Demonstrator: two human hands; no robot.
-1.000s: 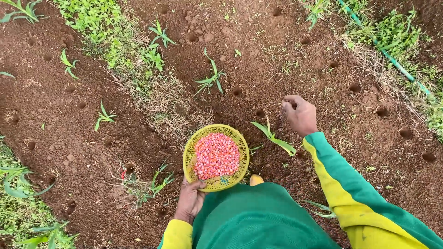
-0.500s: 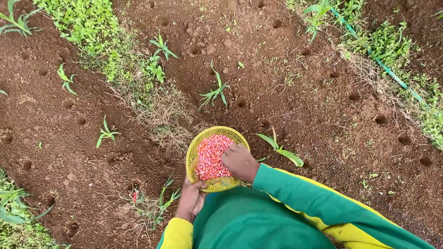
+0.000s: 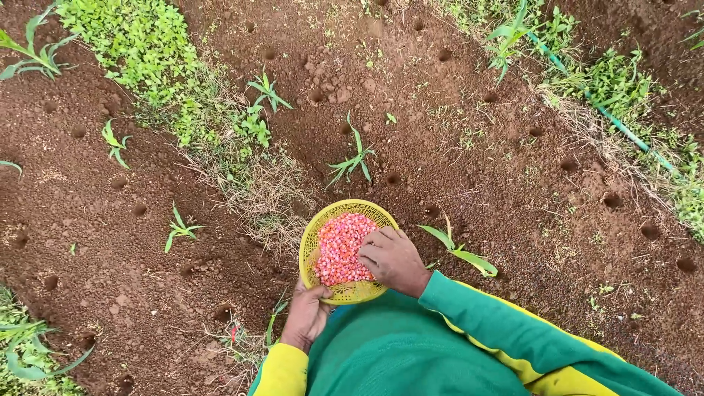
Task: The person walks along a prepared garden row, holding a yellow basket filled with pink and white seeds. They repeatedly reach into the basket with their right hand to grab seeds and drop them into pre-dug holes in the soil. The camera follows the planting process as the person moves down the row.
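looking down from the head camera, the left hand (image 3: 306, 315) grips the near rim of a round yellow basket (image 3: 317, 235), thumb hooked over the edge and fingers closed beneath it, holding it just in front of the green-clad body at about 6 o'clock in the view. the basket sits a little below the middle of the frame and is heaped with pink seeds (image 3: 339, 246). the right hand (image 3: 394, 258) lies in the basket from its 3 o'clock side, fingers curled down into the seeds; whether it has any pinched inside cannot be told. its green sleeve with a yellow stripe (image 3: 506, 337) runs off toward 4 o'clock. just beside the basket at 3 o'clock stands a small maize seedling (image 3: 458, 249), and another seedling (image 3: 353, 158) grows at 12 o'clock. rows of round planting holes (image 3: 568, 166) dot the red-brown soil (image 3: 132, 264) all around. a thin green hose (image 3: 612, 121) crosses the weeds at 2 o'clock, and a patch of low green weeds (image 3: 136, 44) fills 10 o'clock.
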